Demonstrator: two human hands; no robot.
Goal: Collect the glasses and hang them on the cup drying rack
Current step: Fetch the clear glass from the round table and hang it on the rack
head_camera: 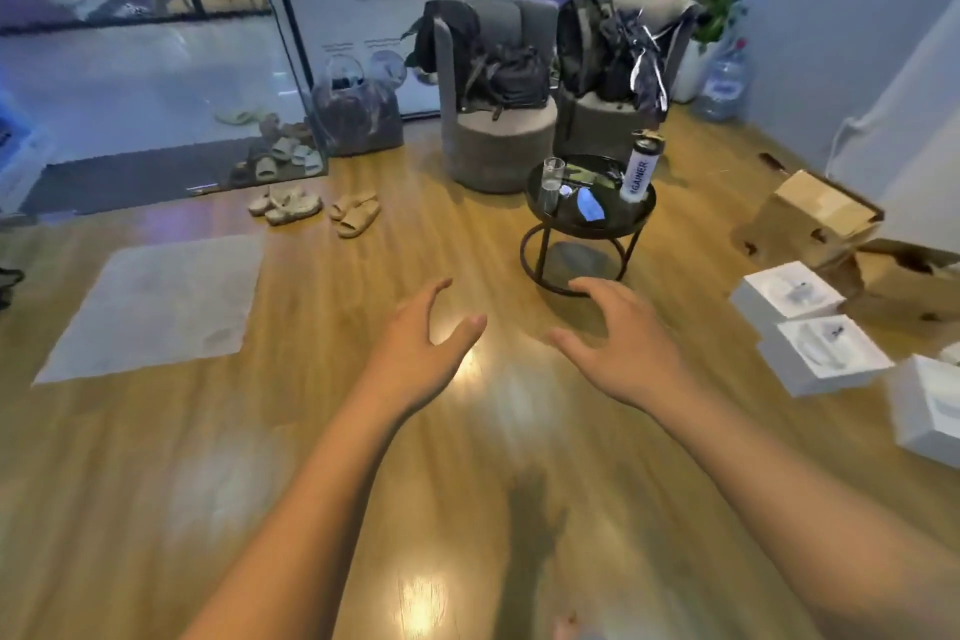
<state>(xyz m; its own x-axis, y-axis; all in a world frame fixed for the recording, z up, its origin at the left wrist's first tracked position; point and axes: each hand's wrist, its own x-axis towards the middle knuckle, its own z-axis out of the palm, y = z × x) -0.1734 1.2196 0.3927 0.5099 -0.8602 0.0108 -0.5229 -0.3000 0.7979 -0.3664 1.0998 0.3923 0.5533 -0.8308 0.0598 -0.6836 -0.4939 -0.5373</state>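
Note:
A clear drinking glass (552,183) stands upright at the left edge of a small round black side table (540,203), a little ahead of me. My left hand (421,351) and my right hand (621,340) are held out over the wooden floor, both empty with fingers apart, short of the table. The right hand is just in front of the table's legs. No drying rack is in view.
A white bottle (640,167) and a blue item (588,206) share the table. Two grey armchairs (496,140) with bags stand behind it. White boxes (818,346) and cardboard boxes (815,218) lie at the right, sandals (356,214) and a floor mat (156,307) at the left.

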